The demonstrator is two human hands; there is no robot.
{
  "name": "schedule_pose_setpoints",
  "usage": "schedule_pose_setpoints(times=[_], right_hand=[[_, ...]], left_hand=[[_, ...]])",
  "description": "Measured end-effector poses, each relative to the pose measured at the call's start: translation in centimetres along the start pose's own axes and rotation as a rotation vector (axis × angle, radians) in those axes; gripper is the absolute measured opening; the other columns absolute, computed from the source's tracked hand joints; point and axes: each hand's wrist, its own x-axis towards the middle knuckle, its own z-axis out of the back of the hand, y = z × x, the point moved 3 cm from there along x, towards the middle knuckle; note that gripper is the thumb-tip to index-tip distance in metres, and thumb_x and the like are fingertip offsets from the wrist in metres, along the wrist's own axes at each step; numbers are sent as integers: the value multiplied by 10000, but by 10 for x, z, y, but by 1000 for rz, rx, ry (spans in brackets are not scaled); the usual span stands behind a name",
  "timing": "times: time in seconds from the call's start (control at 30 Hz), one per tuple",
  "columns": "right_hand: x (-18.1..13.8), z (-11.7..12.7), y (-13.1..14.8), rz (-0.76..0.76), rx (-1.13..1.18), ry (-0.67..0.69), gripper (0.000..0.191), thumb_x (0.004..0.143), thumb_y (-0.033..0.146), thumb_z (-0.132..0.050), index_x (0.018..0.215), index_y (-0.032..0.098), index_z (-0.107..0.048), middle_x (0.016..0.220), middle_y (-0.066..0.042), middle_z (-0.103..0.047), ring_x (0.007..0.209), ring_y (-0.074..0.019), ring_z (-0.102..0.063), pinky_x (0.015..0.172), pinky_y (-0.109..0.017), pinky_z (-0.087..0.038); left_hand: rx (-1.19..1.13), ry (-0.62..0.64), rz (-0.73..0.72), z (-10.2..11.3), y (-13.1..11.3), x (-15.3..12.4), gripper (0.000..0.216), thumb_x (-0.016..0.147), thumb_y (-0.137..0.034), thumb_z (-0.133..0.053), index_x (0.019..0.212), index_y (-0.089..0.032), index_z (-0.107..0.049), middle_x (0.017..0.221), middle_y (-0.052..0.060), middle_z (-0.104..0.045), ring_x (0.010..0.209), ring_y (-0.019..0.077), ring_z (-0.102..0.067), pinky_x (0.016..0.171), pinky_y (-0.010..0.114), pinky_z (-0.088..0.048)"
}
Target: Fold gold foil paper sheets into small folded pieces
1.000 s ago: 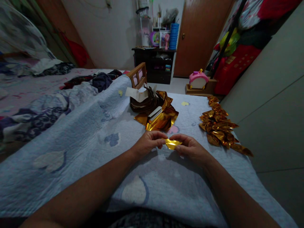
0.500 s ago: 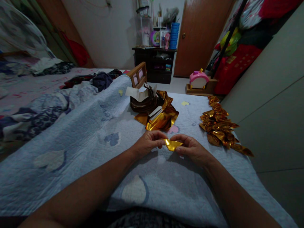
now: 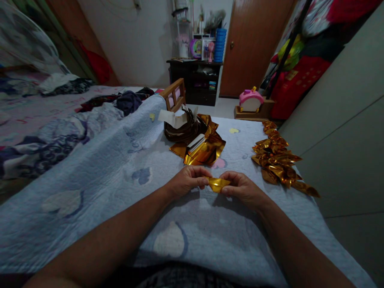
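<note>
A small folded piece of gold foil paper (image 3: pixel 217 184) is held between both hands just above the pale blue quilt (image 3: pixel 120 176). My left hand (image 3: pixel 187 182) pinches its left end with fingers closed. Its right end sits in the closed pinch of my right hand (image 3: pixel 243 188). Beyond the hands lies a stack of flat gold foil sheets (image 3: pixel 202 150). A row of several folded gold foil pieces (image 3: pixel 277 158) runs along the quilt's right side.
A dark bundle with white paper (image 3: pixel 181 126) sits behind the gold sheets, next to a wooden frame (image 3: pixel 174 94). Rumpled bedding and clothes (image 3: pixel 75 116) lie at left. A pink toy (image 3: pixel 250 100), dark cabinet (image 3: pixel 195 82) and brown door (image 3: pixel 255 44) stand beyond. A grey wall (image 3: pixel 345 132) is at right.
The hands have pressed the gold piece a little narrower and shifted it slightly lower; both keep their pinch. Nothing else has moved.
</note>
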Motion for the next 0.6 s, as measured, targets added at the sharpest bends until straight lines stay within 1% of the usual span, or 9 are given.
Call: schedule_pose_setpoints(times=[0.17, 0.3, 0.5, 0.6], right_hand=[[0, 0, 0, 2, 12, 3, 320, 646, 353, -885, 823, 178, -685, 644, 37, -646, 506, -73, -503, 469, -192, -360], [-1, 0, 1, 6, 13, 11, 329, 649, 375, -888, 834, 179, -698, 678, 19, -668, 534, -82, -518, 490, -202, -370], [-2, 2, 5, 56, -9, 45, 339, 739, 443, -834, 926, 173, -752, 748, -17, -694, 599, -97, -530, 542, -218, -377], [-2, 5, 4, 54, -36, 17, 350, 740, 461, -833, 932, 175, -769, 715, -11, -674, 591, -99, -509, 527, -220, -344]], left_hand=[[51, 23, -3, 1, 3, 1, 350, 679, -403, -870, 891, -144, -765, 716, 27, -689, 594, 105, -554, 584, 232, -407], [85, 35, -2, -1, 0, 0, 363, 665, -442, -872, 842, -143, -768, 690, 25, -681, 599, 113, -554, 585, 236, -400], [40, 17, -24, -3, -6, -1, 375, 651, -469, -881, 774, -137, -755, 632, 4, -650, 560, 96, -528, 570, 229, -375], [19, 16, -29, -3, -6, -2, 364, 669, -466, -878, 761, -137, -753, 624, 3, -648, 551, 91, -525, 565, 227, -374]])
